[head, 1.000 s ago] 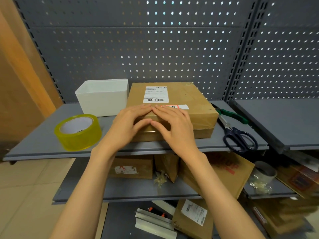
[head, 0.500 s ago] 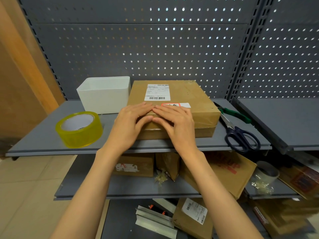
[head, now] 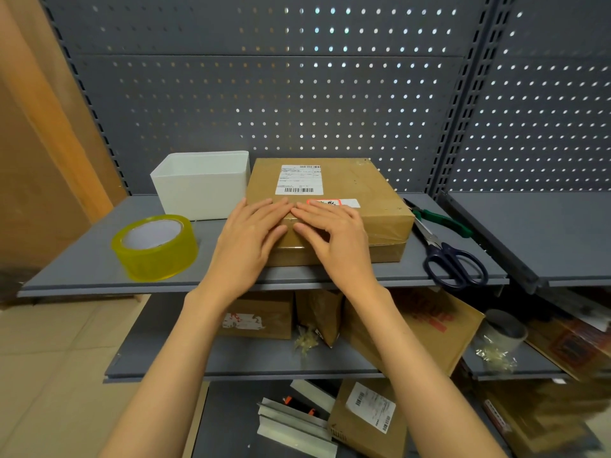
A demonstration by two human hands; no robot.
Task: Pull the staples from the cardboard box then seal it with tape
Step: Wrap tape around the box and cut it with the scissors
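A flat brown cardboard box (head: pixel 360 190) with a white shipping label lies on the grey shelf (head: pixel 79 259), clear tape running over its front edge. My left hand (head: pixel 246 241) and my right hand (head: pixel 334 241) lie flat on the box's near top and front edge, fingers straight, fingertips almost meeting at the centre seam. A yellow tape roll (head: pixel 155 246) stands to the left of the box. No staples can be made out.
A white open bin (head: pixel 201 183) sits behind the tape roll, against the box. Blue-handled scissors (head: pixel 453 259) and green-handled pliers (head: pixel 443 219) lie to the right. Lower shelves hold several cardboard boxes and scraps. A perforated grey panel backs the shelf.
Both hands have stayed pressed on the box's front edge; the fingers have slid slightly further up onto the top. The box has not moved.
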